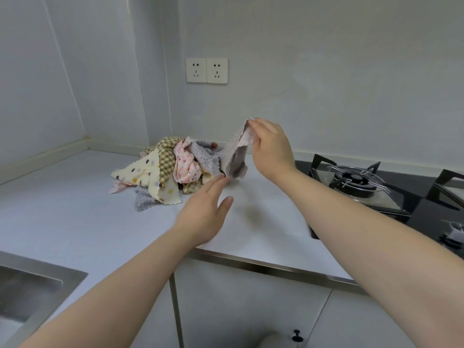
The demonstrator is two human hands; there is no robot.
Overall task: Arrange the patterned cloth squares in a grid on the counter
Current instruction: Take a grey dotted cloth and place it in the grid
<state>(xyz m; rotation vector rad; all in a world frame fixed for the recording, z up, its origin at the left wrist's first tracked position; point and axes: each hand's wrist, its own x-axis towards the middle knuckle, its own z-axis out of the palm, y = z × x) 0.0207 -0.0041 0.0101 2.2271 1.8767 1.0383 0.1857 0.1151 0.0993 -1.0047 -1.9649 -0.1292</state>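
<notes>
the person's left hand and right hand are bare, with slim, plain fingers. the left forearm and right forearm are bare too, uncovered from the wrist as far as they show.

Backed by pale walls with a double socket; counter flanked by steel sink (near left corner) and black gas hob.

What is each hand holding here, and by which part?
The right hand pinches the grey dotted cloth by its upper corner. The left hand, fingers straight, reaches toward its lower end and grips nothing.
</notes>
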